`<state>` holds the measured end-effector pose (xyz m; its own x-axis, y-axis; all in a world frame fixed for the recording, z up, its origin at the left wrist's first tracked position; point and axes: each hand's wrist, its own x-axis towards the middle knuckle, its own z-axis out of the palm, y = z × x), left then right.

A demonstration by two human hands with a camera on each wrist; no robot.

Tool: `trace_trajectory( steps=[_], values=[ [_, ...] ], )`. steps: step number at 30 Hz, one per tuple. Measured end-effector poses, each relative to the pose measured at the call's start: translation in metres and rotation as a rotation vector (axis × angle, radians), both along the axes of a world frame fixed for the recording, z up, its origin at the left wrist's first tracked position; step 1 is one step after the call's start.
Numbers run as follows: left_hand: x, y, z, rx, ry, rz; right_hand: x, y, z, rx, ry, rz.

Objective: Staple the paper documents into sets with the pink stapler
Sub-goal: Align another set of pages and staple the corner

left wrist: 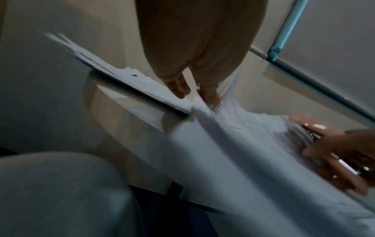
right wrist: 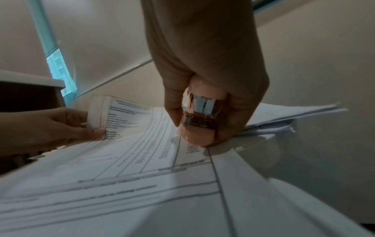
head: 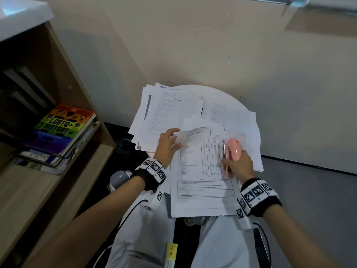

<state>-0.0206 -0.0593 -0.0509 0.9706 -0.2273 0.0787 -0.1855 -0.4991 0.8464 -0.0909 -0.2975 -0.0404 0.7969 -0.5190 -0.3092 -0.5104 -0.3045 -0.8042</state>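
Note:
A printed paper set [head: 202,171] lies on the small round white table [head: 222,93], hanging over its near edge above my lap. My left hand [head: 170,142] pinches the set's upper left corner [right wrist: 101,115] and curls it upward. My right hand [head: 238,163] grips the pink stapler [head: 232,151] at the sheet's right side. In the right wrist view the stapler [right wrist: 199,121] stands nose-down on the paper [right wrist: 142,168], my fingers wrapped around it. The left wrist view shows the lifted paper corner [left wrist: 205,105] between my fingers, blurred.
More loose printed sheets [head: 164,111] are spread over the table's left and back. A wooden shelf [head: 58,151] with a stack of books [head: 61,128] stands to the left. A beige wall is right behind the table. My legs [head: 146,229] are under the table edge.

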Motion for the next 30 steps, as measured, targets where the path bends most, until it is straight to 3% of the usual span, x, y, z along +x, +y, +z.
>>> trace_trajectory(
  steps=[4, 7, 9, 12, 17, 21, 24, 27, 30],
  values=[
    [0.004, 0.002, 0.002, -0.085, 0.067, 0.019, -0.002, -0.008, 0.001, -0.076, -0.101, -0.066],
    [0.007, 0.008, -0.004, -0.186, 0.139, 0.032, 0.002, -0.019, 0.002, -0.018, -0.108, -0.077],
    [0.009, 0.007, -0.004, -0.132, 0.141, 0.032, 0.005, -0.025, 0.003, 0.064, -0.085, -0.057],
    [0.009, 0.001, 0.001, -0.070, 0.178, -0.007, 0.008, -0.027, 0.009, 0.180, -0.074, 0.019],
    [0.013, 0.004, 0.003, -0.141, 0.220, -0.015, 0.006, -0.032, 0.021, 0.271, -0.093, 0.172],
    [0.013, 0.014, 0.007, -0.219, 0.165, 0.034, -0.002, -0.035, 0.031, 0.394, -0.103, 0.213],
    [0.012, 0.014, 0.013, -0.285, 0.138, 0.075, -0.005, -0.028, 0.040, 0.502, -0.041, 0.361],
    [0.008, 0.007, 0.027, -0.370, 0.082, 0.075, -0.001, -0.009, 0.053, 0.411, 0.006, 0.482],
    [0.006, 0.004, 0.059, -0.481, -0.022, 0.164, 0.007, 0.010, 0.072, 0.265, -0.163, 0.368]
  ],
)
